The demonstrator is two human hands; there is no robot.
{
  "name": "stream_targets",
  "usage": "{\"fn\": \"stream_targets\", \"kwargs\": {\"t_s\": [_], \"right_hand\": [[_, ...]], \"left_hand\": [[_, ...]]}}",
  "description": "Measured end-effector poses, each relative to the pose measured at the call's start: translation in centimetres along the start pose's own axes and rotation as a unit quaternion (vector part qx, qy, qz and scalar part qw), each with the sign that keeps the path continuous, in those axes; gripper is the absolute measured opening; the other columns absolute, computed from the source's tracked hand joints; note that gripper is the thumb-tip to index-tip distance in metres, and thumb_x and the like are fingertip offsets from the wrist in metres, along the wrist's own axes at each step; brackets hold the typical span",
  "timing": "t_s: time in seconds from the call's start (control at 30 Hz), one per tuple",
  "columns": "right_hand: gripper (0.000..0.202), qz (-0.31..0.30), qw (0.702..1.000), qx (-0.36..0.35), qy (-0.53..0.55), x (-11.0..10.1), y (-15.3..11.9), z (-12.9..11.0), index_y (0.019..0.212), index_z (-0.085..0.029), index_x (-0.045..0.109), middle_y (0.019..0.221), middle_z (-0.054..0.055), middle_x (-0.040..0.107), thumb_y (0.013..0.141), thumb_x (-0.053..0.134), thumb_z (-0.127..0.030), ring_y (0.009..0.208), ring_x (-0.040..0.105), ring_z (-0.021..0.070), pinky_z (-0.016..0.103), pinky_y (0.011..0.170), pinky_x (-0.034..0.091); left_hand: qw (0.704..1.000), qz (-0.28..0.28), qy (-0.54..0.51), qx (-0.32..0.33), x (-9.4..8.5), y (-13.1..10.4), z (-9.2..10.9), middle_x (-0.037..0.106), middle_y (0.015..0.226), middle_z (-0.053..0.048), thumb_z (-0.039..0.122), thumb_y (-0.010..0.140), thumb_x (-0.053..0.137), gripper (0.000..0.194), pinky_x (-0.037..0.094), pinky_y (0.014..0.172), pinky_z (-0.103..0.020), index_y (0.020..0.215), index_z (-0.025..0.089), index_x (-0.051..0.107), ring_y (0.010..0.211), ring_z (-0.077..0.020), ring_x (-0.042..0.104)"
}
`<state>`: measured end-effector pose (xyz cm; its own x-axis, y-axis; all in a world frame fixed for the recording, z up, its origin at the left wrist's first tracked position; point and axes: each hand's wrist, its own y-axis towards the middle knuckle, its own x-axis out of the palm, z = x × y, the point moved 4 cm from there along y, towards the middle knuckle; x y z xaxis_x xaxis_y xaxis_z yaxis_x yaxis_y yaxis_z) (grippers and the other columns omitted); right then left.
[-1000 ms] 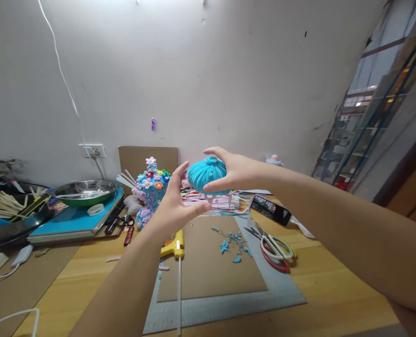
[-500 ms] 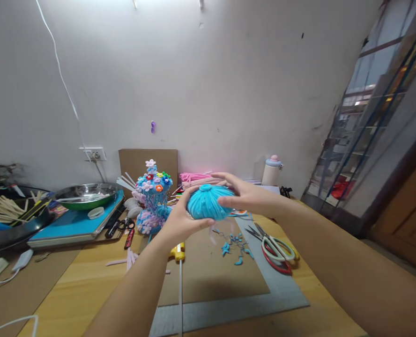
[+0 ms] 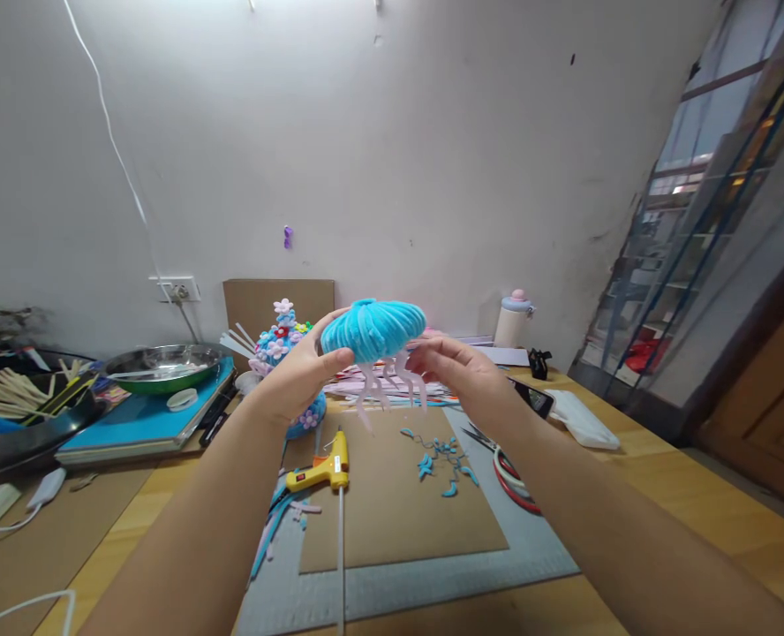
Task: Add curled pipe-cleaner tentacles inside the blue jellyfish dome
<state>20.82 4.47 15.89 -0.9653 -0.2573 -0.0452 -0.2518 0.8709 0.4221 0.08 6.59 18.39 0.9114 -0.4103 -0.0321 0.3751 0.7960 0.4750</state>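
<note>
1. The left hand (image 3: 303,375), at the left, has its grip closed around the left edge of a domed, ribbed, turquoise fuzzy piece with pale pink dangling strands (image 3: 369,393).
2. That piece hangs above the far part of a flat brown cardboard sheet (image 3: 392,526).
3. The right hand (image 3: 468,375) reaches the strands' right side, fingers bunched; whether its grip pinches one, I cannot tell.
4. A yellow glue gun (image 3: 329,470) lies left on the bench (image 3: 663,481).

left fingers (image 3: 335,361) hold a fluffy blue dome (image 3: 375,330) while right fingers (image 3: 446,364) are at its pale strands (image 3: 367,380).
</note>
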Motion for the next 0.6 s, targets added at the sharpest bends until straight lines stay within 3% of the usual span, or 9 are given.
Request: {"fn": "stream_targets", "kwargs": {"t_s": [0.1,0.33,0.47,0.6], "right_hand": [[0.028,0.008,1.000,0.002,0.024,1.3,-1.0,0.5,0.098,-0.027,0.066,0.105,0.005,0.071,0.079,0.071,-0.047,0.103,0.065,0.0227,0.038,0.090,0.050],[0.025,0.022,0.997,0.005,0.067,3.1,-0.9,2.8,0.084,-0.026,0.065,0.096,0.003,0.072,0.075,0.076,-0.046,0.093,0.065,0.0243,0.039,0.087,0.049],[0.026,0.042,0.995,0.001,0.088,3.2,-0.5,3.2,0.080,-0.025,0.068,0.091,0.002,0.073,0.073,0.075,-0.049,0.090,0.064,0.0234,0.039,0.089,0.047],[0.023,0.068,0.992,0.016,0.102,2.5,-1.1,3.2,0.085,-0.024,0.071,0.086,0.002,0.072,0.078,0.073,-0.046,0.082,0.063,0.0208,0.037,0.084,0.046]], "left_hand": [[1.000,0.015,0.019,0.008,-0.2,-0.2,0.4,0.061,0.132,-0.012,0.056,0.064,0.083,0.083,0.047,0.096,-0.040,0.135,0.025,0.053,0.118,-0.0340,0.058],[0.995,0.048,0.081,-0.015,0.6,-0.9,0.9,0.064,0.122,-0.012,0.053,0.063,0.084,0.085,0.049,0.090,-0.041,0.134,0.020,0.051,0.112,-0.0338,0.060],[0.992,0.048,0.112,-0.036,1.0,-1.1,1.3,0.062,0.125,-0.012,0.051,0.062,0.085,0.084,0.049,0.090,-0.041,0.133,0.023,0.051,0.114,-0.0337,0.059],[0.993,0.043,0.108,-0.017,0.5,-0.9,1.4,0.064,0.122,-0.010,0.051,0.066,0.083,0.079,0.048,0.093,-0.041,0.133,0.024,0.051,0.112,-0.0323,0.060]]}}
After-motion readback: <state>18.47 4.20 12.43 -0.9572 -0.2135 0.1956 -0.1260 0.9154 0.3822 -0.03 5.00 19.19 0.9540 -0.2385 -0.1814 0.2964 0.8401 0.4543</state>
